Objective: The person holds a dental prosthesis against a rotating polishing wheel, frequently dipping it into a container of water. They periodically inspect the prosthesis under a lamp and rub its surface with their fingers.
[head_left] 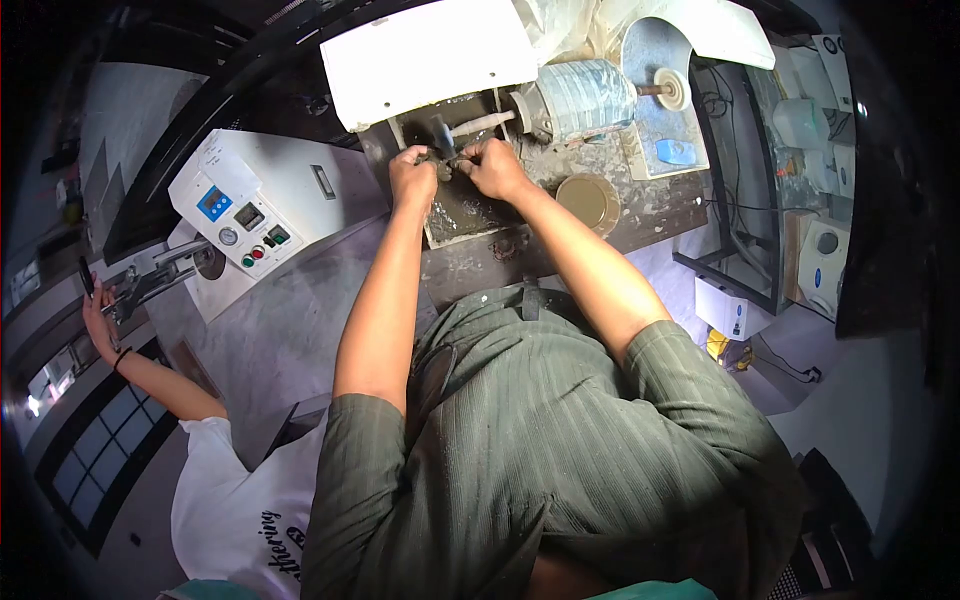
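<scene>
Both my hands are close together over a wet, grey-smeared tray [470, 222], just below a dark polishing wheel [442, 134] on a pale tapered spindle [482, 124]. My left hand [414, 180] has its fingers pinched at the left side of a small, mud-coated piece [445, 171]. From the right, my right hand [494, 170] pinches toward the same piece, thumb and fingers bent. Slurry covers the piece, and I cannot tell its kind. The spindle runs out of a motor [585, 102] wrapped in clear plastic.
Right of my forearm sits a bowl [588, 204] of brownish slurry. A second, pale wheel [672, 90] and a blue block [676, 151] are farther right. White hoods [430, 60] overhang the bench. At left stand a white control box [245, 220] and a person in a white shirt [240, 490].
</scene>
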A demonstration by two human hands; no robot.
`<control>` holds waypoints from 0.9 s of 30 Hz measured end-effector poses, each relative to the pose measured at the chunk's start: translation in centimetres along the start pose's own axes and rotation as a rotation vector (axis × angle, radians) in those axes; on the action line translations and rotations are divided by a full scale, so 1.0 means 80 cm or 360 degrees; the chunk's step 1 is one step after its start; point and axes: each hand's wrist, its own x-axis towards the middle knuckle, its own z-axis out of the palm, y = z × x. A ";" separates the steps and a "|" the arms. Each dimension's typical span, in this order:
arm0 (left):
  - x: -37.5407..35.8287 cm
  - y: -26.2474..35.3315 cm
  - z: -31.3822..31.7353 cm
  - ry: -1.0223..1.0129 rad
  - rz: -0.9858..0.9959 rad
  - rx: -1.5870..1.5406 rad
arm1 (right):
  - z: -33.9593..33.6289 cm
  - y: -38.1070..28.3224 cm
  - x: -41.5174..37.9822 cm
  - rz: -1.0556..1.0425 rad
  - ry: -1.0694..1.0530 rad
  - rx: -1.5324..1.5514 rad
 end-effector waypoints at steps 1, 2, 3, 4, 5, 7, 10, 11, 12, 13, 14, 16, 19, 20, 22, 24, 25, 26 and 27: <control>0.003 -0.001 0.000 0.0002 -0.0013 0.0040 | 0.001 0.000 0.000 0.0007 0.0010 0.0009; 0.005 -0.002 0.000 0.0004 -0.0027 0.0080 | 0.001 0.000 0.001 0.0005 0.0008 0.0008; 0.005 -0.002 0.000 0.0005 -0.0027 0.0079 | 0.001 -0.001 0.001 0.0010 -0.0002 -0.0001; 0.005 -0.001 0.001 0.0017 -0.0010 0.0085 | 0.000 -0.002 0.001 0.0015 -0.0010 -0.0010; 0.005 -0.001 0.002 0.0028 0.0008 0.0090 | -0.001 -0.003 0.000 0.0015 -0.0009 -0.0011; -0.002 0.001 0.000 -0.0002 0.0012 0.0065 | -0.002 -0.003 -0.003 -0.0012 -0.0014 0.0019; -0.006 -0.012 0.000 -0.0031 0.0100 -0.0022 | -0.004 -0.004 -0.008 -0.0063 -0.0014 0.0051; -0.006 -0.018 0.001 -0.0030 0.0186 -0.0087 | -0.005 -0.004 -0.010 -0.0060 -0.0016 0.0051; -0.009 -0.017 0.002 -0.0030 0.0183 -0.0086 | -0.005 -0.003 -0.012 -0.0086 0.0000 0.0066; -0.015 -0.017 0.003 -0.0008 0.0215 -0.0153 | -0.006 -0.003 -0.013 -0.0112 0.0017 0.0081; -0.021 -0.016 0.005 0.0014 0.0246 -0.0220 | -0.005 -0.003 -0.013 -0.0111 0.0016 0.0082; -0.029 -0.013 0.006 0.0032 0.0207 -0.0293 | -0.005 -0.001 -0.013 -0.0094 0.0004 0.0143; -0.040 -0.007 0.015 0.0140 0.0067 -0.0459 | -0.011 -0.008 -0.013 -0.0066 -0.0001 0.0070; -0.043 -0.003 0.019 0.0232 -0.0033 -0.0551 | -0.012 -0.010 -0.012 -0.0068 -0.0001 0.0071; -0.043 -0.009 0.025 0.0296 -0.0131 -0.0627 | -0.014 -0.010 -0.009 -0.0037 -0.0007 0.0054; -0.041 -0.019 0.032 0.0359 -0.0232 -0.0702 | -0.017 -0.008 -0.007 -0.0071 0.0013 0.0034; -0.038 -0.027 0.035 0.0392 -0.0236 -0.0795 | -0.017 -0.007 -0.007 -0.0104 0.0029 0.0014; -0.036 -0.035 0.039 0.0426 -0.0241 -0.0887 | -0.018 -0.005 -0.007 -0.0104 0.0026 0.0014; -0.041 -0.027 0.039 0.0410 -0.0275 -0.0917 | -0.021 -0.006 -0.008 -0.0085 0.0020 0.0035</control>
